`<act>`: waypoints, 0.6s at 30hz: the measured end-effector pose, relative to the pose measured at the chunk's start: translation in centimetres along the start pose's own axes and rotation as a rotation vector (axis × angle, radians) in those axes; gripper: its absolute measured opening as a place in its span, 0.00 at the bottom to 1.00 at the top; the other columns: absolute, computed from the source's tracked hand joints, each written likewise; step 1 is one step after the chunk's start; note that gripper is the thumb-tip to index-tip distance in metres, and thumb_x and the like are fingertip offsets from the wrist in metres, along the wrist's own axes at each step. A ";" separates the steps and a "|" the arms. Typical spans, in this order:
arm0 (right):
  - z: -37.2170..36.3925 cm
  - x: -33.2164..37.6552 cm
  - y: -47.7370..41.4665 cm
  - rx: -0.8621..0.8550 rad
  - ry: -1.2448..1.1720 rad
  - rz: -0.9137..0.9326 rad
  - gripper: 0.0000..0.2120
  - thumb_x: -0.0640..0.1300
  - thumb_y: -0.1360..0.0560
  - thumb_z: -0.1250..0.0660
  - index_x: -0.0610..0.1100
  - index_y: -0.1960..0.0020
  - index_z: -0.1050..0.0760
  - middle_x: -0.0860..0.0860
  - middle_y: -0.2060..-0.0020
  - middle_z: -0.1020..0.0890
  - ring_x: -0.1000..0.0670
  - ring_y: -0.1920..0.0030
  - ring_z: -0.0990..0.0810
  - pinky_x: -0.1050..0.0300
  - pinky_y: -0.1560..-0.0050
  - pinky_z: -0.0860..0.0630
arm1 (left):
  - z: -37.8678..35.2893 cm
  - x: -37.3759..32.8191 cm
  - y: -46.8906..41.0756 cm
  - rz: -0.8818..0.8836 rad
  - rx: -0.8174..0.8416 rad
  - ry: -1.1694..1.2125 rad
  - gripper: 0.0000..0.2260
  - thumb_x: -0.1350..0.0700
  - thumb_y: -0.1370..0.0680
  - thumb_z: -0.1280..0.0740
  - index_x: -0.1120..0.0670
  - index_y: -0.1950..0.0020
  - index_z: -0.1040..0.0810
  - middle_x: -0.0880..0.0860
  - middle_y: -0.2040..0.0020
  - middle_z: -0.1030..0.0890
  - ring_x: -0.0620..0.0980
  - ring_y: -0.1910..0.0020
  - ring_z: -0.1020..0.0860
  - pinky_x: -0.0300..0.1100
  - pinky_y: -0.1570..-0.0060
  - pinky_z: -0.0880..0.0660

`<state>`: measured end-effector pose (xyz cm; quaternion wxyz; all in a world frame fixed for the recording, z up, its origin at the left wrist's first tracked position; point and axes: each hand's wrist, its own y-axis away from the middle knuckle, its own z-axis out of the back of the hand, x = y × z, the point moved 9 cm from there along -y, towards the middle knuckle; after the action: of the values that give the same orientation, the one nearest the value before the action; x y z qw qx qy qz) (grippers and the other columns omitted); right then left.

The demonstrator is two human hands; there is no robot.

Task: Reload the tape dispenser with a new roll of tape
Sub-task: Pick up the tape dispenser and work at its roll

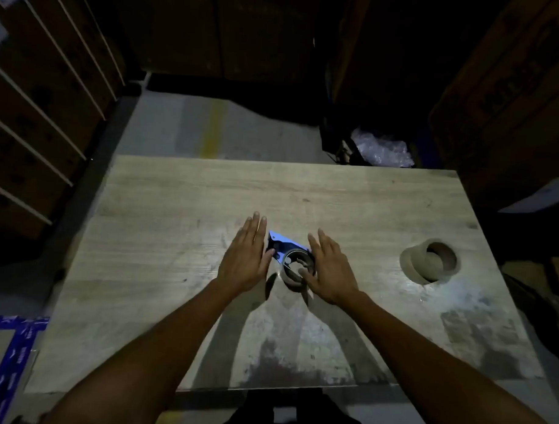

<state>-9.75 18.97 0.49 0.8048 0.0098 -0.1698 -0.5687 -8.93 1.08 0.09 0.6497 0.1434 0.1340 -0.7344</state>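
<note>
A blue-and-black tape dispenser (286, 248) lies flat in the middle of the wooden table (177, 202), with a thin cardboard core ring (293, 280) around its hub. My left hand (246, 258) rests flat just left of it, fingers extended, thumb touching the dispenser's edge. To the dispenser's right, my right hand (328, 270) has straight fingers and its thumb lies on the ring. Neither hand grips anything. A full brown tape roll (428, 260) lies on its side at the table's right, apart from both hands.
Stacked cardboard boxes (38, 108) stand to the left and more at the right. Crumpled clear plastic (381, 148) lies beyond the table's far edge. Blue printed tape (13, 358) marks a box at the lower left. The scene is dim.
</note>
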 end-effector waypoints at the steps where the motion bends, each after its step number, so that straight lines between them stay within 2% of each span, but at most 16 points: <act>1: -0.7 0.0 0.0 0.045 -0.009 -0.002 0.41 0.66 0.25 0.42 0.48 0.21 0.54 0.45 0.21 0.51 0.41 0.22 0.47 0.40 0.27 0.37 | -0.6 -0.1 0.2 0.016 0.015 0.001 0.32 0.44 0.17 0.47 0.57 0.20 0.55 0.57 0.19 0.53 0.54 0.20 0.52 0.47 0.22 0.51; 3: -1.7 0.1 0.1 0.094 0.000 0.002 0.44 0.70 0.27 0.43 0.49 0.21 0.54 0.44 0.21 0.50 0.41 0.23 0.46 0.40 0.29 0.36 | -1.5 -0.1 0.6 0.037 0.038 0.014 0.31 0.45 0.17 0.46 0.57 0.20 0.53 0.57 0.19 0.51 0.55 0.20 0.49 0.49 0.22 0.48; 5: -2.8 0.1 0.2 0.147 0.021 0.030 0.48 0.70 0.30 0.38 0.49 0.20 0.53 0.44 0.21 0.49 0.40 0.24 0.45 0.41 0.31 0.34 | -2.7 -0.3 1.2 0.049 0.058 -0.010 0.30 0.45 0.17 0.47 0.57 0.20 0.50 0.58 0.19 0.47 0.57 0.21 0.43 0.51 0.25 0.39; 8: -3.7 0.1 0.2 0.184 0.028 0.054 0.51 0.66 0.33 0.30 0.49 0.21 0.53 0.43 0.21 0.49 0.39 0.24 0.44 0.41 0.32 0.32 | -2.9 -0.2 1.4 0.100 0.055 -0.053 0.30 0.44 0.18 0.47 0.57 0.20 0.47 0.59 0.21 0.41 0.59 0.29 0.34 0.52 0.37 0.28; 14: -4.1 0.2 0.0 0.167 0.005 0.044 0.49 0.62 0.33 0.27 0.51 0.22 0.50 0.43 0.21 0.48 0.38 0.26 0.41 0.42 0.33 0.30 | -4.1 -0.5 1.4 0.095 0.081 -0.087 0.30 0.43 0.18 0.46 0.57 0.20 0.47 0.58 0.21 0.40 0.58 0.32 0.33 0.50 0.40 0.27; 18: -4.0 0.4 -0.3 0.121 -0.008 0.028 0.41 0.58 0.31 0.28 0.54 0.24 0.45 0.43 0.22 0.45 0.38 0.28 0.37 0.43 0.36 0.27 | -4.8 -0.9 1.5 0.082 0.098 -0.046 0.30 0.45 0.20 0.42 0.58 0.22 0.43 0.58 0.25 0.34 0.58 0.34 0.32 0.49 0.41 0.26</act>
<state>-8.79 17.81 -3.23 0.8100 0.0538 -0.2069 -0.5461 -7.17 3.53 -4.03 0.6744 0.1634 0.0768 -0.7160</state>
